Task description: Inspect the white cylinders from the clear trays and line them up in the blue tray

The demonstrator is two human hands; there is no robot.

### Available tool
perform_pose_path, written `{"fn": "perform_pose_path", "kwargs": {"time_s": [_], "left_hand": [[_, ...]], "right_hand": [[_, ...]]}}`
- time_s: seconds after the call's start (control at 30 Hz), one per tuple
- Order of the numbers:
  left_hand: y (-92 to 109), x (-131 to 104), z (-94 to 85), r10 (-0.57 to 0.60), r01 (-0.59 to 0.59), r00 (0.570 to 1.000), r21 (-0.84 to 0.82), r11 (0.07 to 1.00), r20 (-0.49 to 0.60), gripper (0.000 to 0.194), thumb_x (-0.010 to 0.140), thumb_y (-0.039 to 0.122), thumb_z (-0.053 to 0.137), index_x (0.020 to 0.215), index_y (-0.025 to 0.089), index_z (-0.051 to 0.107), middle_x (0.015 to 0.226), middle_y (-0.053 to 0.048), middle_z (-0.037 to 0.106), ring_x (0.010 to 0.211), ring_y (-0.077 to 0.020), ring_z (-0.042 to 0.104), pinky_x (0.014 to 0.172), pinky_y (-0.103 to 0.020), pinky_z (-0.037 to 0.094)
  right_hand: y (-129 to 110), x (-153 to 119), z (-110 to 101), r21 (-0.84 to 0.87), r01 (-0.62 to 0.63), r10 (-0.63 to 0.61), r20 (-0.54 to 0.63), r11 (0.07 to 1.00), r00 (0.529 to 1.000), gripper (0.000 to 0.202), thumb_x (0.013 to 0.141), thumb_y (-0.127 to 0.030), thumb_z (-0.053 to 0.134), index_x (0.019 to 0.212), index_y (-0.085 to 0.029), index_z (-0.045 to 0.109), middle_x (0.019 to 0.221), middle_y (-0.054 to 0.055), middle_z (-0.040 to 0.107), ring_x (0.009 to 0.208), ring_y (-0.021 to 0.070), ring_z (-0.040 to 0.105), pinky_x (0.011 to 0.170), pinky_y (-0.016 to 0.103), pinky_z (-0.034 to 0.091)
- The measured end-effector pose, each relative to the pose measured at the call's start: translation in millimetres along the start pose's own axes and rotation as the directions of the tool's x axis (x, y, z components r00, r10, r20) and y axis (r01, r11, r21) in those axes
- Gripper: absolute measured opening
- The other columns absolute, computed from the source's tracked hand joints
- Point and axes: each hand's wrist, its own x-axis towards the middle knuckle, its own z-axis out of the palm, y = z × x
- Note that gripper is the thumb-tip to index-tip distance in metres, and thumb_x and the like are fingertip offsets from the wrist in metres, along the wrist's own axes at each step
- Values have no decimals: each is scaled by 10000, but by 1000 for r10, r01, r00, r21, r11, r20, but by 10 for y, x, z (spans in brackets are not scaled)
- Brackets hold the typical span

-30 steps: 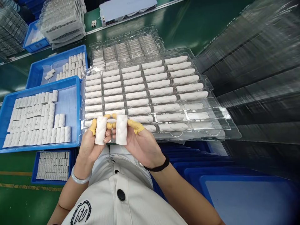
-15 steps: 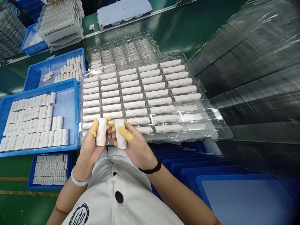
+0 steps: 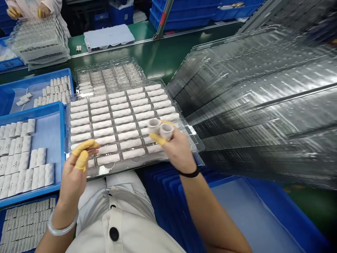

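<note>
My right hand (image 3: 179, 149), in yellow finger cots, grips two short white hollow tubes (image 3: 166, 131) side by side. Their open round ends face up, above the right part of a clear plastic tray (image 3: 103, 170). Rows of white, wavy-surfaced cylinders (image 3: 133, 153) fill most of that tray's slots. Over the tray's front left corner is my left hand (image 3: 73, 172), also with yellow cots; its thumb and fingers are apart and nothing shows between them.
Blue bins (image 3: 62, 140) of upright white tubes stand to the left, another below. Behind lies a second clear tray (image 3: 110, 75). Tall stacked clear trays (image 3: 250, 105) rise at the right, blue bins (image 3: 168, 189) beneath. Across the bench, a person's hands (image 3: 43, 11) rest on stacked trays.
Both tubes are now together in my right hand, which has moved right and tipped their open ends up. My left hand has let go and moved left. The view has swung right.
</note>
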Motion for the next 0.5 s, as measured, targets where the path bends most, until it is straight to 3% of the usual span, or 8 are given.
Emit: {"fn": "perform_pose_path", "kwargs": {"time_s": [0.07, 0.17, 0.27, 0.37, 0.5], "left_hand": [[48, 46, -209, 16, -16, 998, 7, 1000, -57, 211, 836, 342, 729, 1012, 235, 776, 955, -34, 761, 905, -166, 705, 897, -297, 563], [116, 89, -492, 27, -20, 987, 45, 999, -160, 205, 819, 334, 742, 989, 225, 780, 907, -18, 752, 823, -145, 692, 841, -276, 577], [182, 101, -698, 40, -23, 969, 72, 997, -245, 159, 818, 291, 737, 958, 230, 779, 902, -5, 738, 834, -148, 673, 819, -282, 579], [248, 94, -865, 71, -46, 951, 88, 995, -301, 138, 822, 257, 721, 943, 217, 774, 905, -2, 731, 841, -153, 660, 814, -290, 570], [328, 91, -1139, 137, -75, 910, 169, 983, -392, 167, 795, 275, 726, 930, 180, 756, 835, -16, 724, 762, -146, 667, 796, -296, 552]], "right_hand": [[145, 205, -336, -347, 144, -191, -103, 927, 976, 319, 751, -343, 717, 1035, -205, 677, 1043, 91, 695, 981, 273, 611, 916, 436, 457], [342, 448, -658, -751, 219, -279, 48, 623, 959, 254, 781, -242, 595, 1000, -165, 698, 999, 148, 710, 1037, 334, 580, 918, 501, 417], [430, 573, -747, -861, 327, -228, 254, 389, 940, 331, 750, -116, 516, 1020, -135, 706, 1003, 171, 724, 1098, 342, 573, 946, 503, 379], [450, 587, -754, -853, 410, -227, 351, 323, 909, 371, 799, -127, 490, 1108, -135, 695, 1130, 195, 711, 1160, 334, 567, 985, 494, 346], [610, 524, -864, -848, 402, -226, 340, 345, 913, 415, 804, -191, 510, 1194, -193, 653, 1243, 212, 672, 1156, 337, 582, 955, 498, 367]]}}
